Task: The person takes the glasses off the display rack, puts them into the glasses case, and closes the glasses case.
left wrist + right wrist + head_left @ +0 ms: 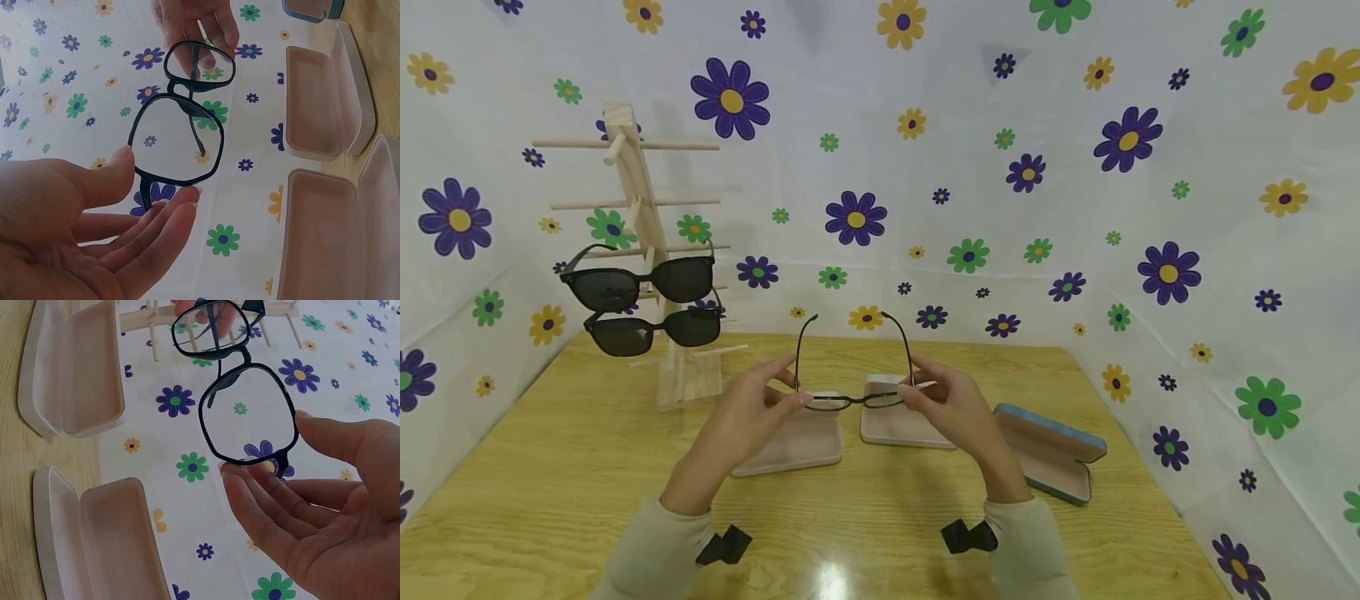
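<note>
A pair of black-framed eyeglasses (856, 401) with clear lenses is held up over the table, temples unfolded and pointing away from the person. My left hand (752, 408) pinches the frame's left end between thumb and fingers. At the opposite end, my right hand (951, 408) grips the frame the same way. In the left wrist view the near lens rim (133, 150) sits between thumb and fingertips. The right wrist view shows the thumb at the outer edge of the eyeglasses (294, 419), fingertips under the rim.
Two open pale glasses cases (797, 446), (902, 425) lie behind the hands. An open blue case (1052, 450) stands at the right. On the left, a wooden display rack (688, 379) carries two pairs of black sunglasses (640, 283). A flowered cloth (865, 158) hangs behind the table.
</note>
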The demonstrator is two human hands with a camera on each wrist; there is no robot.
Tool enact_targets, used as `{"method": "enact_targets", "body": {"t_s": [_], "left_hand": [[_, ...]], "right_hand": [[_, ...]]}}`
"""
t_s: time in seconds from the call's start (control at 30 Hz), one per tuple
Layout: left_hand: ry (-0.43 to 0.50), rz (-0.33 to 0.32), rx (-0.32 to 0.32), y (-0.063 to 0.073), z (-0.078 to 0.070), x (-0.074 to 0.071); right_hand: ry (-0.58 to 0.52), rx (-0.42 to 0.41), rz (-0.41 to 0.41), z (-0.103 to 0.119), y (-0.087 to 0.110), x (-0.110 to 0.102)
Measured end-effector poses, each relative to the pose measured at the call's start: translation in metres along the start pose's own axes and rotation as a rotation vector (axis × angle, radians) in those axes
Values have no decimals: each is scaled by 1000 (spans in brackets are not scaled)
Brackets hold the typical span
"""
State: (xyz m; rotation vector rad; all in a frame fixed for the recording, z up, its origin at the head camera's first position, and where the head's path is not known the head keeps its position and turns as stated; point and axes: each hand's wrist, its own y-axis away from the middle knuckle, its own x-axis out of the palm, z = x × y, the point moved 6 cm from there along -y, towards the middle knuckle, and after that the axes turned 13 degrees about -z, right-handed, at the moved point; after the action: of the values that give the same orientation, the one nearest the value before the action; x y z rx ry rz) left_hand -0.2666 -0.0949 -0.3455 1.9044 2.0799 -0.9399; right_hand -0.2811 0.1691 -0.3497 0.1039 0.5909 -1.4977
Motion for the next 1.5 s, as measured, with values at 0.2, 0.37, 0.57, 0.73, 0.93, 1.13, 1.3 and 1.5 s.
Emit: {"method": "enact_targets", "body": {"t_s": [0.2,0.37,0.57,0.73,0.93,1.13,1.3,1.5], "left_hand": [[-13,5,8,1,1,1],[-26,5,18,0,-1,-1],[-19,5,27,0,-3,-3],[-20,4,39,0,-3,-4],[-36,-13,66,0,-3,-5],[-29,-30,79,0,-5,-7],[-36,-26,72,0,-4,-8],[-45,-22,64,0,-4,-8]], "right_hand": [[15,-5,2,-1,0,0],[28,-6,-1,0,-1,1],[53,-23,-9,3,-1,2],[74,-31,-14,3,0,2],[78,-34,-22,4,0,5],[94,-58,-19,5,1,7],[91,-87,-7,4,2,8],[83,-138,2,5,3,10]]}}
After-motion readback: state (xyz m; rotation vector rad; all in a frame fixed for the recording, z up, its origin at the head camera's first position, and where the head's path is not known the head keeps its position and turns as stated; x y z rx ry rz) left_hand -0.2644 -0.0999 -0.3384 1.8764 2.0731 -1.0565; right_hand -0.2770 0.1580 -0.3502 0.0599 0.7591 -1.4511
